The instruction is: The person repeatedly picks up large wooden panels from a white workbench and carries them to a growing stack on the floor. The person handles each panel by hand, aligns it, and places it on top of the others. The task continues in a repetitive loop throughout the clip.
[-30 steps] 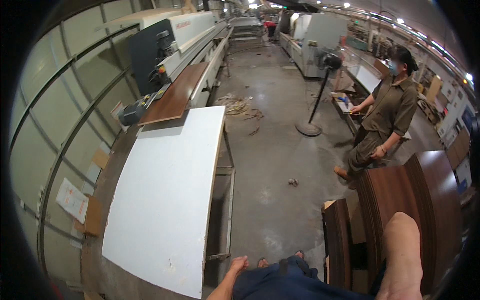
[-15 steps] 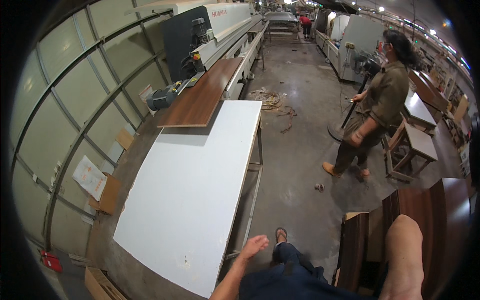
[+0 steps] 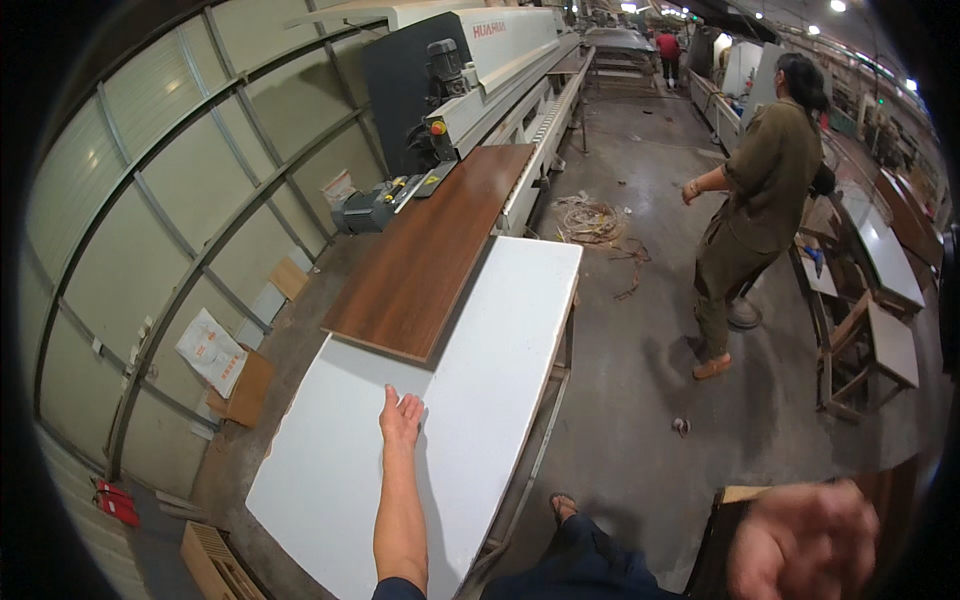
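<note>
A dark brown wood-grain board (image 3: 440, 250) lies with its near end over a white-topped table (image 3: 510, 370); its far part runs along the side of a long machine. My left hand (image 3: 402, 420) reaches over the white top, fingers spread and holding nothing. Its fingertips are a short way from the board's near edge, apart from it. At the lower right my right hand (image 3: 805, 540) is raised close to the camera and smeared by motion. Its fingers look bent, but their grip is unclear. Behind it, a stack of dark boards (image 3: 900, 495) is partly hidden.
The long white machine (image 3: 515, 65) has a grey motor (image 3: 365, 210) by the board. A co-worker (image 3: 765, 190) stands on the right beside wooden trestles (image 3: 850, 350). Tangled strips (image 3: 590, 220) lie on the floor. A carton (image 3: 245, 385) is by the left wall.
The brown board has come nearer over the white table. My left hand has swung left and forward over the tabletop. My right hand has risen into view. The co-worker has stepped and turned away.
</note>
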Motion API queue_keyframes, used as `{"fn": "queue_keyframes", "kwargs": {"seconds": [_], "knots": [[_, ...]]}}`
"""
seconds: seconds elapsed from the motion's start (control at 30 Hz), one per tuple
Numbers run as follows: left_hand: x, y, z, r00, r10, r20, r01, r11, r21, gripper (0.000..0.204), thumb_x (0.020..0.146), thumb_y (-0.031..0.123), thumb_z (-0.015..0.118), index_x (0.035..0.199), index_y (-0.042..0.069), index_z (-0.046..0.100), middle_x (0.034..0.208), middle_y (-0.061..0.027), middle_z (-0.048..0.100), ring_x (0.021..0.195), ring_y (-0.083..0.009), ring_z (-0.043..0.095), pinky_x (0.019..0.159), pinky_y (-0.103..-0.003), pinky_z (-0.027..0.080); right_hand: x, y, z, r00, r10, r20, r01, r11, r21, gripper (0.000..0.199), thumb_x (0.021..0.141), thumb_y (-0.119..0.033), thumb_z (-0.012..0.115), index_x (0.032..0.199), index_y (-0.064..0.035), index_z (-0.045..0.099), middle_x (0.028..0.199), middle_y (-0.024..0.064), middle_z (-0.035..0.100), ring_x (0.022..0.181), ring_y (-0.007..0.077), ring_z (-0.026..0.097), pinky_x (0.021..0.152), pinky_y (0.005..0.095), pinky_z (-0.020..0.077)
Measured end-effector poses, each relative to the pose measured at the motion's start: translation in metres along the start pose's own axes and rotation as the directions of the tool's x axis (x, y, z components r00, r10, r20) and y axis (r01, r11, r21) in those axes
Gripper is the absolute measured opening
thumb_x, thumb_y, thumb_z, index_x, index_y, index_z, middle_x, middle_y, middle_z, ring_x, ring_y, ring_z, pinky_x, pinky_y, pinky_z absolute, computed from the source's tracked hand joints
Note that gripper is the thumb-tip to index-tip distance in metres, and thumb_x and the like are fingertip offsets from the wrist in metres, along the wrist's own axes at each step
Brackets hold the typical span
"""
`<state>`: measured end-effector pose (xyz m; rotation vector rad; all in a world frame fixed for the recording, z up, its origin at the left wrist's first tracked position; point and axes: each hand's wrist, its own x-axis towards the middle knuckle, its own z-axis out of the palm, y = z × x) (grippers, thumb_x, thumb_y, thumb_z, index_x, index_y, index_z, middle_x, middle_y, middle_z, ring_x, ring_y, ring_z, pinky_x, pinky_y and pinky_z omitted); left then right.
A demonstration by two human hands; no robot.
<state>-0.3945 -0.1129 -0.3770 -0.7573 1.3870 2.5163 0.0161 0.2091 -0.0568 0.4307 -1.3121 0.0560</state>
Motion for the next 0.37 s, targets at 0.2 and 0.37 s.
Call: {"fn": "queue_keyframes", "kwargs": {"seconds": [0.2,0.37], "knots": [[0.03,0.009,0.012,0.997,0.026,0.075,-0.013,0.986,-0.167,0.07,0.087,0.04,0.063,0.135,0.0,0.033,0.134,-0.0216,0.041,0.117,-0.0333,0.049,0.097,-0.047,0.044,-0.177,0.056,0.062,0.472,0.725,0.502,-0.749,0.63,-0.206,0.043,0.084,-0.015,0.06,0.123,-0.0013,0.049,0.117,0.0187,0.05,0.092,0.0258,0.054,0.073,0.0331,0.048],[0.041,-0.001,0.013,0.922,0.169,0.347,-0.123,0.981,-0.152,0.068,0.085,0.032,0.067,0.138,0.006,0.033,0.142,-0.0096,0.038,0.124,-0.0309,0.045,0.1,-0.048,0.042,-0.272,0.077,0.105,0.116,0.737,0.666,-0.892,0.372,-0.256,0.049,0.077,-0.005,0.066,0.123,-0.0038,0.05,0.115,0.0153,0.054,0.09,0.0272,0.058,0.074,0.0334,0.0498]]}}
